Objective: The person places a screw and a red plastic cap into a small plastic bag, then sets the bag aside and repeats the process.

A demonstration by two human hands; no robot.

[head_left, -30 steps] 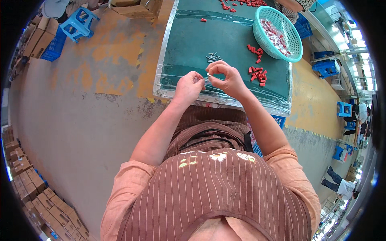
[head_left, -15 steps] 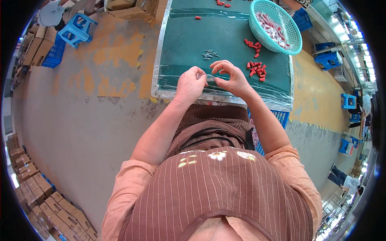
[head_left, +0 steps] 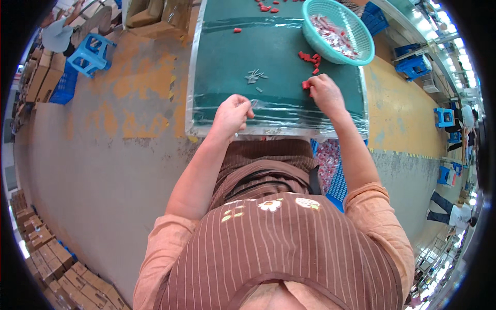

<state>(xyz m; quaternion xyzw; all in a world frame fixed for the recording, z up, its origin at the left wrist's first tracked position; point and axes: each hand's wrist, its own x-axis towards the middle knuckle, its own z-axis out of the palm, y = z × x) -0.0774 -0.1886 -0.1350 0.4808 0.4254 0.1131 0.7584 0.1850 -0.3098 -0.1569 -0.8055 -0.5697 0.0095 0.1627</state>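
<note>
My left hand (head_left: 233, 116) is closed near the front edge of the green-topped table (head_left: 222, 57), pinching what looks like a small clear plastic bag (head_left: 253, 104) between thumb and fingers. To the right, my right hand (head_left: 327, 95) reaches down onto a pile of short red cylinders, its fingertips pressed together on a red cylinder (head_left: 306, 84). The hand hides most of that pile. Between the hands and farther back lies a small heap of thin grey metal pins (head_left: 252, 77), with one short grey piece (head_left: 259, 89) lying apart from it.
A turquoise mesh basket (head_left: 368, 44) of small bagged red pieces stands at the table's far right. More red cylinders (head_left: 309, 57) lie beside it. Below the table edge is a blue crate (head_left: 338, 181) with bagged pieces. A blue stool (head_left: 93, 54) and cardboard boxes (head_left: 160, 20) stand left.
My hands have parted from around the clear bag. The right has moved right onto the red pile; the left has drawn slightly left and nearer. The view has shifted a little.
</note>
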